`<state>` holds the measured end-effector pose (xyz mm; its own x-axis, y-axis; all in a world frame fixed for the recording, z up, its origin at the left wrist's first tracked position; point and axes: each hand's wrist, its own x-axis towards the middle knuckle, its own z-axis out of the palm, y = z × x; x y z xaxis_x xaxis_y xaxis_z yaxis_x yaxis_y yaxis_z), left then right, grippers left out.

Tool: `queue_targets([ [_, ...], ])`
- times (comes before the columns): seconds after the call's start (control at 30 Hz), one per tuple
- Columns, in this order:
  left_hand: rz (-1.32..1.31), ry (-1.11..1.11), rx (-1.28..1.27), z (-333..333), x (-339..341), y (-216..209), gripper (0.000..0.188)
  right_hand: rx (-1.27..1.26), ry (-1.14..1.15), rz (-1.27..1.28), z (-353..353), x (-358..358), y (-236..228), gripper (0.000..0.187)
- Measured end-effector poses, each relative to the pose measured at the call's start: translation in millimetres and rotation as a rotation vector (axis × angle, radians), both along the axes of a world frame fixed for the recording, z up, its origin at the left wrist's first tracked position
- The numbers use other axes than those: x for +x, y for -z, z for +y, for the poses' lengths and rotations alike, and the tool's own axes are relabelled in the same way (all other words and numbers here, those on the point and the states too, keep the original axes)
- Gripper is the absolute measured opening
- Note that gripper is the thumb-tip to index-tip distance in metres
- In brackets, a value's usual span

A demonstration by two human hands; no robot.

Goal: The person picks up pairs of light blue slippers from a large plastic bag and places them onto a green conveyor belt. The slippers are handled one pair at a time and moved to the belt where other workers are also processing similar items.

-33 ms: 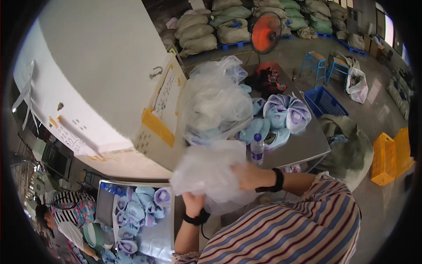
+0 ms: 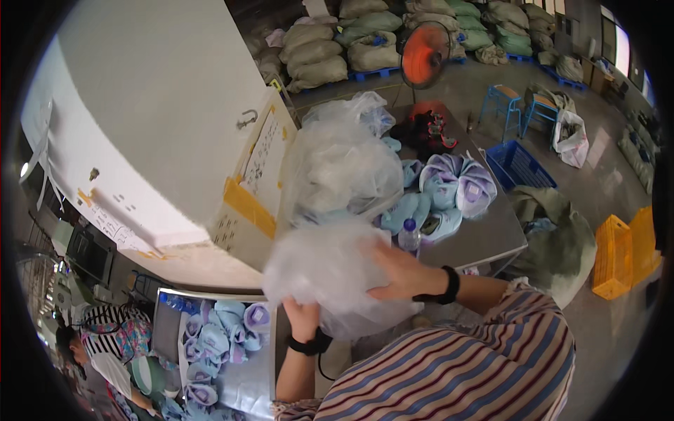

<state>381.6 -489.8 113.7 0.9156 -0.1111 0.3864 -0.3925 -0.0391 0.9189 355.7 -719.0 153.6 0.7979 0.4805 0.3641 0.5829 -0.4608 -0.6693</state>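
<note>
A bunched, cloudy clear plastic bag [image 2: 316,266] fills the space between my hands, its outline smeared by motion. My left hand [image 2: 302,319] pinches the bag's lower edge, with the thumb up against the plastic. My right hand [image 2: 407,272] lies along the bag's right side, fingers stretched out and thumb apart, partly blurred. What the bag contains, if anything, cannot be made out. Just beyond my right hand stands a water bottle [image 2: 409,235] with a purple cap. Light blue and lilac fabric pieces [image 2: 449,186] sit on the metal table [image 2: 491,235] behind it.
A large heap of clear plastic bags [image 2: 344,165] covers the table's left part beside a white cabinet [image 2: 154,105]. At lower left, a metal tray [image 2: 246,389] carries more fabric pieces. A fan [image 2: 425,56], blue crate [image 2: 519,165] and yellow crate [image 2: 612,256] stand beyond. Another person works at far left.
The bag has shifted left and slightly down. My right hand's fingers have spread wider along it, while my left hand has moved slightly left, still gripping the edge.
</note>
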Motion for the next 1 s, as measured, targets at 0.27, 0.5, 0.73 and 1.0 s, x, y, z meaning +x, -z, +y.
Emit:
queue_targets([
  [0.27, -0.104, 0.679, -0.038, -171.1, 63.6, -66.8, 0.059, -0.110, 0.198, -0.515, -158.9, 81.7, -6.8, 0.055],
  [0.5, -0.141, -0.047, 0.835, -136.3, 248.3, 14.5, 0.088, 0.928, 0.736, -0.821, -290.9, 177.3, -40.5, 0.061],
  [0.73, -0.159, 0.140, 1.275, -173.3, 340.2, 57.3, 0.083, -0.039, 0.150, -0.427, -265.8, 200.3, 31.7, 0.056],
  [1.0, 0.060, 0.416, 1.059, -220.0, 240.3, 32.6, 0.030, -0.232, -0.065, 0.159, -211.5, 238.0, 72.1, 0.085],
])
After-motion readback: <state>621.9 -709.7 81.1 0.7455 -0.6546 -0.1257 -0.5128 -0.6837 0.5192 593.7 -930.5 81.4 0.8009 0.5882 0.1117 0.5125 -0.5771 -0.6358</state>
